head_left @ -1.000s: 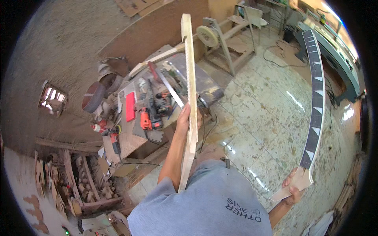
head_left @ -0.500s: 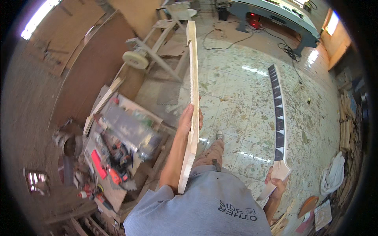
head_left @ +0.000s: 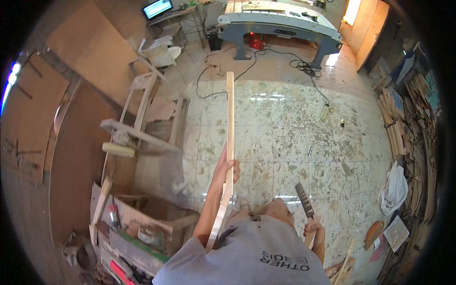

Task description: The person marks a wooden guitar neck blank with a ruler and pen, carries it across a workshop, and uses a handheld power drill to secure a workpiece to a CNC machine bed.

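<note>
My left hand (head_left: 225, 170) is closed round a long pale wooden piece (head_left: 230, 111), angled at its near end, which reaches from beside my left forearm to above mid-view. My right hand (head_left: 318, 231), low beside my body, grips the pale end of a neck-like piece (head_left: 304, 198) whose dark strip has light inlays. This piece now appears short, as if foreshortened.
A cluttered bench (head_left: 128, 228) and wooden stand (head_left: 161, 137) are at left, a brown board (head_left: 69, 156) beyond. Ahead are a large grey machine (head_left: 280, 28), cables (head_left: 308, 69) and a monitor (head_left: 156, 9). Stacked wood (head_left: 399, 128) and a white cloth (head_left: 393, 187) line the right.
My view has turned right, bringing the grey machine ahead and the tool bench to lower left. The dark-stripped piece has dropped from upright along the right to low beside me.
</note>
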Motion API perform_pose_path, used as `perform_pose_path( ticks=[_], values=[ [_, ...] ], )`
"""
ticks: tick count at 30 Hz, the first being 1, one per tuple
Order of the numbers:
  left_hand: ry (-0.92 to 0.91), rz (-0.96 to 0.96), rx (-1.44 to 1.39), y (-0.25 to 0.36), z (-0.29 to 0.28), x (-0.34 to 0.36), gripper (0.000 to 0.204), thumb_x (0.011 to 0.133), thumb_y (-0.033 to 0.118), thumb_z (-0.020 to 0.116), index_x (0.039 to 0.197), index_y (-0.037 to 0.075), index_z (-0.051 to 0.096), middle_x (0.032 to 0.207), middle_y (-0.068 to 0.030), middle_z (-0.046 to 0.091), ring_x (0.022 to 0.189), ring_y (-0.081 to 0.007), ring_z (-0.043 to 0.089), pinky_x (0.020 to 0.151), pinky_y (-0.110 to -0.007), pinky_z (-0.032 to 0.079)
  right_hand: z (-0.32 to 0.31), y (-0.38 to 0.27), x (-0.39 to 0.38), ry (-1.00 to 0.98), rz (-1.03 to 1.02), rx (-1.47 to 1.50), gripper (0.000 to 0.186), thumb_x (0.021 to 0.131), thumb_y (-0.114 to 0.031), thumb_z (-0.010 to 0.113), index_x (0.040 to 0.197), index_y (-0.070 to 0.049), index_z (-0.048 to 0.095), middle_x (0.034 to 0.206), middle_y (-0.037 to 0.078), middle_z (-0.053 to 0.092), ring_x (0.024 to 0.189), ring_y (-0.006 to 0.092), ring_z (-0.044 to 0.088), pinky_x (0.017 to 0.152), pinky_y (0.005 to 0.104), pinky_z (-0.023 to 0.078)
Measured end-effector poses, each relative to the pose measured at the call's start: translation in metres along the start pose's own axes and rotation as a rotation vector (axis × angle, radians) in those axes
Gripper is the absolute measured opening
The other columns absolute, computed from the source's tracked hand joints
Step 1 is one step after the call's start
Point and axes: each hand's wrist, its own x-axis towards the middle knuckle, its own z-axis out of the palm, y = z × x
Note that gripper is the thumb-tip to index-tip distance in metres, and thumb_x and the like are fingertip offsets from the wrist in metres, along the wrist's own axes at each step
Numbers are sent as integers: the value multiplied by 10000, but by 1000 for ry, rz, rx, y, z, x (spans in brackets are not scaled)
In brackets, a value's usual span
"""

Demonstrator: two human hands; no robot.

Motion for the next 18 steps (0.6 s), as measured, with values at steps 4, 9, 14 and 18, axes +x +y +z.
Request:
perform_pose_path(
  ticks=[4, 9, 14, 18],
  values=[
    [-26, -79, 28, 4, 9, 81, 925, 943, 224, 638, 1671, 290, 70, 715, -32, 503, 467, -157, 508, 379, -292, 386, 9, -28, 55, 94, 125, 154, 409, 701, -148, 555, 1080, 0, 512, 827, 124, 591, 603, 210, 556, 519, 334, 516],
    [20, -163, 109, 15, 35, 213, 905, 951, 194, 608, 1674, 278, 69, 717, -27, 496, 522, -136, 506, 422, -283, 404, 14, -64, 205, 173, 191, 237, 465, 697, -150, 573, 1135, -20, 484, 789, 143, 551, 589, 246, 553, 516, 360, 527],
    [63, -168, 391, 34, 72, 321, 903, 939, 141, 612, 1677, 220, 97, 837, -28, 554, 656, -130, 545, 551, -283, 478, 74, -153, 295, 80, 195, 128, 503, 697, -154, 585, 1173, -36, 473, 772, 143, 545, 561, 247, 549, 513, 350, 528],
    [7, -61, 742, 49, 85, 410, 999, 854, 89, 664, 1678, 199, 111, 990, -57, 648, 741, -136, 610, 635, -290, 545, 127, -241, 362, -6, 216, 0, 486, 743, -130, 574, 1199, 8, 476, 792, 149, 572, 577, 242, 567, 521, 354, 531]
  ],
)
